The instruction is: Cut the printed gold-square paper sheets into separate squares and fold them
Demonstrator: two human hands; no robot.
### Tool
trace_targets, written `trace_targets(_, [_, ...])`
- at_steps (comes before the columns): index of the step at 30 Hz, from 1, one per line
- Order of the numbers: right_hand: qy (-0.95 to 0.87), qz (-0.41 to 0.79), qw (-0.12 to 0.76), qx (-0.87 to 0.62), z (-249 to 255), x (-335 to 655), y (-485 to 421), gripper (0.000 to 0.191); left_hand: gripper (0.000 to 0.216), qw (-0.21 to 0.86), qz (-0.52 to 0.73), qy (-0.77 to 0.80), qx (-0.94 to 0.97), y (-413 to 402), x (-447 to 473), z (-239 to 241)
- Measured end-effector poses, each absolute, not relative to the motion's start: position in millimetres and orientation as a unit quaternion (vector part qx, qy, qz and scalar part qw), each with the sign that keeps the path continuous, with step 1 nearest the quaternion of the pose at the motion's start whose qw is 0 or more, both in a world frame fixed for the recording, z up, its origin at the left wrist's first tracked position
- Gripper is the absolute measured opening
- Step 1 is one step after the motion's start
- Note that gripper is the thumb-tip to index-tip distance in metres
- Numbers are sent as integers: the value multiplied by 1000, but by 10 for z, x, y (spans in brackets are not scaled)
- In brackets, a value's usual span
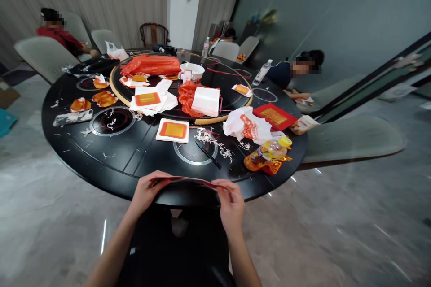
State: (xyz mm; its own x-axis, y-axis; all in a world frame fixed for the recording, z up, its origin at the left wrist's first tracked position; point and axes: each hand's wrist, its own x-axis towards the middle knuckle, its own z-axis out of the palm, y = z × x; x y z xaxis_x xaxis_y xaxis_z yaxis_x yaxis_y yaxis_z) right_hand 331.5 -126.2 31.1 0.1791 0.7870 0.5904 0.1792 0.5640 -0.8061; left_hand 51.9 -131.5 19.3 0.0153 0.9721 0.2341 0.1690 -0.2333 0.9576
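— Two hands: what do they hold?
— Mine both pinch one thin red sheet (183,180) at the near edge of the round black table (148,150). My left hand (148,190) grips its left end, my right hand (230,204) its right.
— How far along?
— It looks flat and unfolded. Folded orange pieces (104,98) lie on the table's left side, and a flat paper stack (173,130) sits nearer its middle.

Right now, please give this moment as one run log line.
left hand: grips red paper | right hand: grips red paper | where: near edge of black table
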Motion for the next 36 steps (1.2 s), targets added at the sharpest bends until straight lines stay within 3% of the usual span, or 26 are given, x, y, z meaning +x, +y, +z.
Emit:
trace_targets(4, [-643, 107, 652, -387, 721, 3404, -1394, 15, 29, 322, 541, 521, 576, -1327, 478, 331])
trace_targets(7, [-731, -39, 567, -377, 1039, 3553, -1710, 41, 56, 156, 592, 595, 522, -1462, 559, 457])
trace_targets(9, [-783, -96, 485, -377, 1167, 3596, -1975, 47, 65, 87, 593, 607, 522, -1627, 693, 485])
trace_targets(12, [-835, -95, 408, -357, 1162, 3532, -2305, 46, 59, 82, 536, 583, 605, -1889, 931, 408])
trace_targets(15, [-836, -75, 405, -362, 991, 3404, -2456, 47, 52, 121, 468, 556, 677, -2028, 1063, 260])
trace_targets(21, [-813, -40, 426, -395, 711, 3306, -2491, 43, 100, 114, 287, 478, 822, -2145, 897, 91])
trace_targets(24, [-817, -24, 419, -395, 675, 3253, -2501, 44, 91, 93, 270, 480, 829, -2226, 857, 31])
trace_targets(31, [-859, -15, 376, -347, 818, 3127, -2289, 39, 39, 64, 405, 460, 788, -1891, 786, -137])
trace_targets(36, [-856, 59, 325, -398, 768, 3527, -1898, 65, 39, 79, 388, 437, 807, -1693, 573, -203])
